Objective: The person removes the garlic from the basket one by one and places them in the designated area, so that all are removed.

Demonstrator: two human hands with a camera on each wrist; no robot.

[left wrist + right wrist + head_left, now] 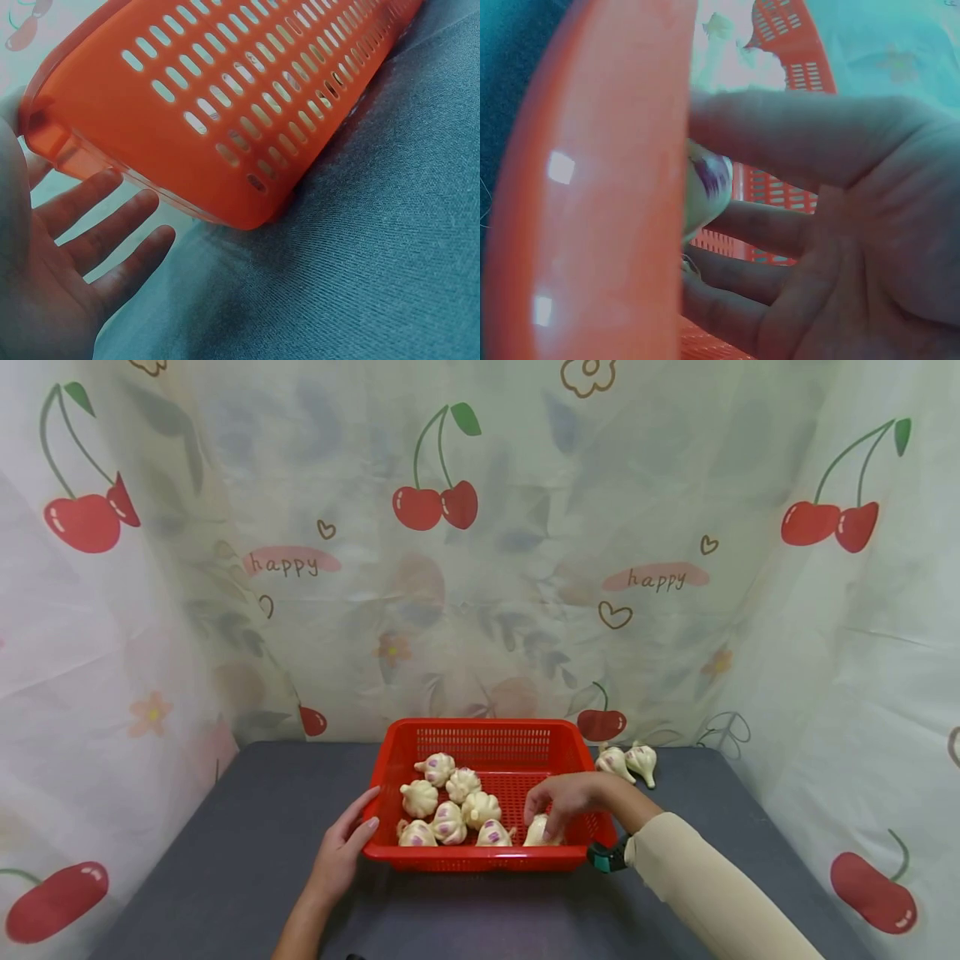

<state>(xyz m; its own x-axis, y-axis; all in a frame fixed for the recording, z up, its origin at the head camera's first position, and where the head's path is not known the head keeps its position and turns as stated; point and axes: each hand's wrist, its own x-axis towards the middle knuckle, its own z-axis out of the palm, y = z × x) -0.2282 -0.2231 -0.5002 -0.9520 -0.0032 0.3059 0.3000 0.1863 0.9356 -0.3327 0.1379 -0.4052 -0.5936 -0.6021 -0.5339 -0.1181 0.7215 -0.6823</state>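
Note:
A red plastic basket (495, 857) holds several white garlic bulbs (450, 822) with purple marks, mostly in its left half. My right hand (566, 797) reaches in over the right side and grips a garlic bulb (536, 832) near the front wall. In the right wrist view, thumb and fingers close around that purple-streaked bulb (709, 184), partly hidden by the basket rim (615, 180). At the basket's left side, my left hand (336, 852) rests against the rim, its fingers nearly straight. The left wrist view shows those fingers (112, 232) spread beside the slotted wall (172, 127).
Two more garlic bulbs (626, 763) lie on the dark grey table (285, 793), behind the right arm and outside the basket. A cherry-printed curtain (510, 568) encloses the back and sides. On the right wrist is a dark band (609, 855).

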